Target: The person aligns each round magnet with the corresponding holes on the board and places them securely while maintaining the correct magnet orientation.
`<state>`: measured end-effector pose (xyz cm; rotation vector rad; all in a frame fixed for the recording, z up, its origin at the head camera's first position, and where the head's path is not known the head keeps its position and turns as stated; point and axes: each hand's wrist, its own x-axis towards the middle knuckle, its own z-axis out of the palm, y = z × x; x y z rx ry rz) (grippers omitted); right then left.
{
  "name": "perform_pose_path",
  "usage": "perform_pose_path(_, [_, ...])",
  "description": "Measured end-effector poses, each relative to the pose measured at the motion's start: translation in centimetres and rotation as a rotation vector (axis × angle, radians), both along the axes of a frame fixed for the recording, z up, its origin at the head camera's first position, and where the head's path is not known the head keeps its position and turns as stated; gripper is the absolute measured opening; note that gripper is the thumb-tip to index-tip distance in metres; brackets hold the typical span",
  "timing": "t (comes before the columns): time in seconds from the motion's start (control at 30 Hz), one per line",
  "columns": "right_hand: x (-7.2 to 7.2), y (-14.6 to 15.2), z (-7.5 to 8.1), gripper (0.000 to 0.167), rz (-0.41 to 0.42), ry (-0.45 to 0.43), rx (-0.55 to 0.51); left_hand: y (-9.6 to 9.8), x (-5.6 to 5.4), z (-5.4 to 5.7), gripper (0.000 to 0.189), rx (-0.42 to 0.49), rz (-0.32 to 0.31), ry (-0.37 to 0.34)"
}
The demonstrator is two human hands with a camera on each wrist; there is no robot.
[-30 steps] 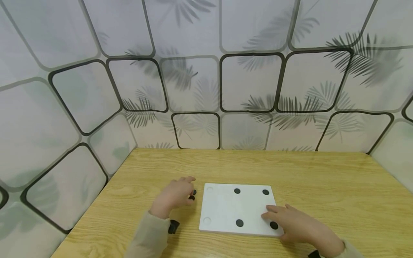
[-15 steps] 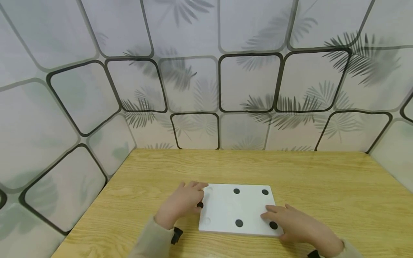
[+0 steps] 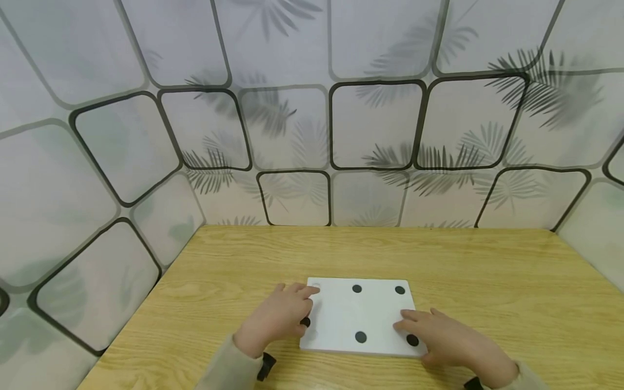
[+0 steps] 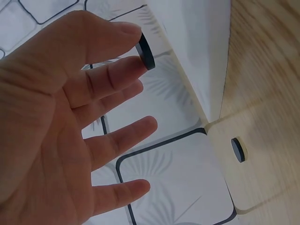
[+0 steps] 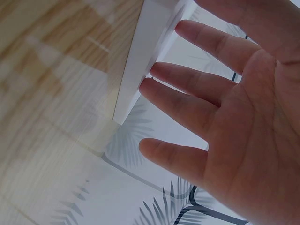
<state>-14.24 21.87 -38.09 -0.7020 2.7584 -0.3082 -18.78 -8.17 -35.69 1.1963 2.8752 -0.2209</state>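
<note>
A white rectangular board (image 3: 336, 311) lies on the table, with several black discs set in its surface. Along its left side are two shallow round recesses, partly covered by my left hand. Between thumb and index finger, my left hand (image 3: 277, 320) pinches a small black disc (image 4: 146, 52) over the board's left edge; its other fingers are spread. A second loose disc (image 4: 238, 150) sits on the table beside the board in the left wrist view, hidden behind the hand in the head view. My right hand (image 3: 450, 341) rests its extended fingers on the board's right side, next to a black disc (image 3: 412, 340).
The wooden table (image 3: 234, 254) runs back to a wall covering (image 3: 370, 124) with dark rounded outlines and leaf prints. The covering also rises along the table's left and right sides.
My left hand has moved right from the table to over the board's left edge, bringing the pinched disc along. My right hand has stayed on the board.
</note>
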Motion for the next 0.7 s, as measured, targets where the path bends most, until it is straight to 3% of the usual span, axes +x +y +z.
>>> perform_pose_path(0.5, [-0.05,0.06,-0.10,0.053,0.000,0.006,-0.002,0.50,0.28,-0.43,0.021,-0.027,-0.015,-0.017])
perform_pose_path(0.7, [-0.07,0.01,-0.06,0.052,-0.012,-0.006,-0.002,0.70,0.45,-0.63,0.022,-0.058,-0.040,0.007])
